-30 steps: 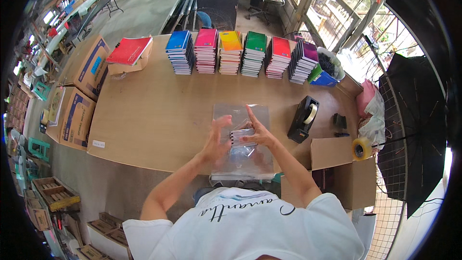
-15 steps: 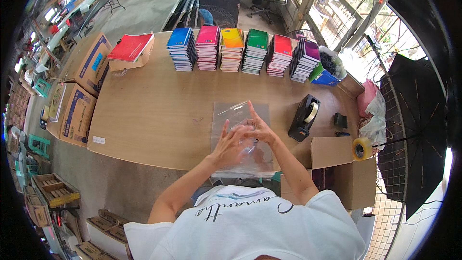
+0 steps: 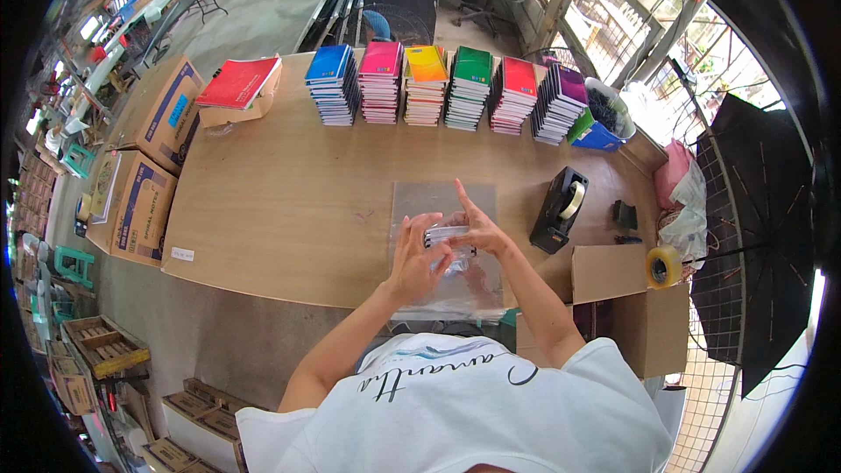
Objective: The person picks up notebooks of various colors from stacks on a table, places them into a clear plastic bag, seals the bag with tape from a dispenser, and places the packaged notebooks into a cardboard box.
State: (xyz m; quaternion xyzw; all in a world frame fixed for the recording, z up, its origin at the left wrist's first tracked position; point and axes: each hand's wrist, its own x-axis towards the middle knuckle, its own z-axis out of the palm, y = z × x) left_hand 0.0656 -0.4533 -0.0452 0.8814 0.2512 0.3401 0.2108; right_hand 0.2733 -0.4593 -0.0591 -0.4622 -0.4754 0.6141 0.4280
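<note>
Between my hands is a crumpled clear plastic bag (image 3: 448,234), its folds shining. My left hand (image 3: 416,256) has bent fingers and thumb closed on the bag's left side. My right hand (image 3: 477,229) grips the other side, index finger pointing up and away, the thumb turned toward the left hand. Both hands hover over a pile of flat clear plastic bags (image 3: 407,200) at the table's near edge. Exactly how the fingertips meet the film is hard to see.
Several notebook stacks (image 3: 381,92) line the far edge of the wooden table (image 3: 263,210). Red notebooks (image 3: 238,83) lie at far left beside cartons (image 3: 144,201). To my right are a black tape dispenser (image 3: 559,210), a tape roll (image 3: 663,268) and an open carton (image 3: 609,273).
My left hand has turned and its fingers have curled in. The plastic between my hands now shows as a narrow bright fold. The view has shifted slightly.
</note>
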